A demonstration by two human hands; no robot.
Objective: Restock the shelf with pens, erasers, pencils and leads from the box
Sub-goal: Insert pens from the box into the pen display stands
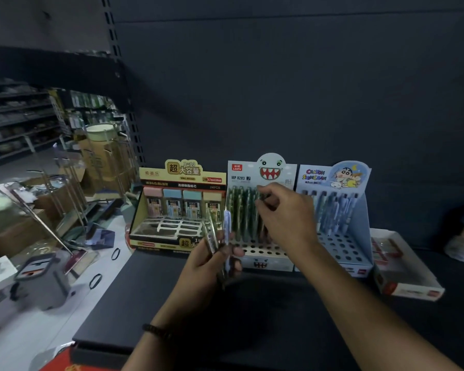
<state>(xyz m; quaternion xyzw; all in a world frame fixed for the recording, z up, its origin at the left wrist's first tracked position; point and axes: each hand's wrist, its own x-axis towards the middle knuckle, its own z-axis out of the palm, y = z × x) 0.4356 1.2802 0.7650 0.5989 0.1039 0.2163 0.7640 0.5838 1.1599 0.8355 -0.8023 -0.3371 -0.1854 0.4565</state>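
- Left grip [206, 263] is clamped round a spare bundle of mechanical pencils [214, 232], tips up. It looks like a feed stock, held close so the other hand only has a short reach.
- Right grip [287, 212] is up and right of the left one, fingertips [263, 203] pinched together on what looks like the top of a seated pencil [264, 196]. My guess is that it's pushing it home into its hole.
- Shark display box [268, 170] is directly under the right grip. The back rows are filled and the front holes [252, 250], just beyond the left grip, are open, so filling runs back to front and hands don't snag on seated stock.
- Lead refill display box [180, 204] is left of both grips, with one back row stocked and the front cells bare.
- Crayon Shin-chan display box [335, 183] is right of the right grip, part filled.
- Flat red-and-white carton [405, 271] lies far right. I can't tell what's in it.
- Surface is a dark shelf deck [252, 303] with a dark back panel [279, 76] behind the boxes.
- The shop is dim. The floor left of the left grip is cluttered with a grey bin [38, 282] and cardboard boxes [102, 159].
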